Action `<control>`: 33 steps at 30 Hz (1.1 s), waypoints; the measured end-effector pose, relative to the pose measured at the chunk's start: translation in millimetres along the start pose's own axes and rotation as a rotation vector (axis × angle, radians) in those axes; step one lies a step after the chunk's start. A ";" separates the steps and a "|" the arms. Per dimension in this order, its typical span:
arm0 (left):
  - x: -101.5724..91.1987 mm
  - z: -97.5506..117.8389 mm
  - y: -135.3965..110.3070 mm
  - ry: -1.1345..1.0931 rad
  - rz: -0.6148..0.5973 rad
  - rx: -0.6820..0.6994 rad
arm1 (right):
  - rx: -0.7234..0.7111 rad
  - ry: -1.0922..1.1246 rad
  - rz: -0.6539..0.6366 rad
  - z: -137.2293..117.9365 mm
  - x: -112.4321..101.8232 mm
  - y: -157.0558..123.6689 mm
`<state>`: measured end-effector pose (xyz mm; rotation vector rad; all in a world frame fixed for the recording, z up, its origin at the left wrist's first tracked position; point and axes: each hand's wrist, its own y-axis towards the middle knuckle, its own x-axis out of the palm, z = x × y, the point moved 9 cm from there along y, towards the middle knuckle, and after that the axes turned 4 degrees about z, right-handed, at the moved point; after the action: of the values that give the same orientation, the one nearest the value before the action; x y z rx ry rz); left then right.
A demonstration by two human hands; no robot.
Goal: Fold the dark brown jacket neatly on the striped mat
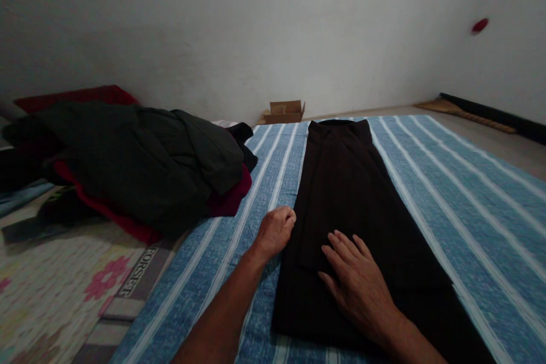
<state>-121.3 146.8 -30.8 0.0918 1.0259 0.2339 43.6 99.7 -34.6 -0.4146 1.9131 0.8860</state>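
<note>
Black trousers (350,199) lie stretched out on a blue striped cloth (251,227), with the waistband at the far end and the wide legs toward me. One layer ends short of the layer beneath it. My left hand (276,232) is closed at the left edge of the trousers, its fingers curled on the fabric; the fingertips are partly hidden. Flat on the lower part of the legs rests my right hand (356,281), fingers apart and holding nothing.
A heap of dark green and red clothes (162,165) lies to the left, over a flowered mat (102,284). An open cardboard box (282,114) stands by the wall beyond the cloth. On the far right floor lies a straw-coloured broom-like object (464,114).
</note>
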 end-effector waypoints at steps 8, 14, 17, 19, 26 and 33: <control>10.0 13.9 -2.6 0.319 -0.042 0.051 | -0.018 0.005 0.030 -0.8 -1.9 -0.7; 15.5 25.1 -4.6 0.539 -0.100 0.101 | -0.010 -0.001 0.013 -0.1 -0.1 -0.2; 17.0 29.4 -5.4 0.563 -0.081 0.150 | -0.004 0.001 0.006 0.3 0.5 -0.1; 18.0 30.0 -5.5 0.569 -0.076 0.167 | -0.006 0.003 0.007 0.1 0.0 -0.2; 17.6 20.0 -1.6 0.497 -0.097 0.126 | -0.003 0.011 0.003 0.2 -1.2 -0.6; 1.2 1.9 4.4 0.276 0.002 0.016 | -0.006 0.026 0.006 1.0 -1.2 -0.8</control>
<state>-119.7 151.4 -30.0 0.0760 1.3027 0.2448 45.3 99.8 -34.2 -0.4258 1.9364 0.8951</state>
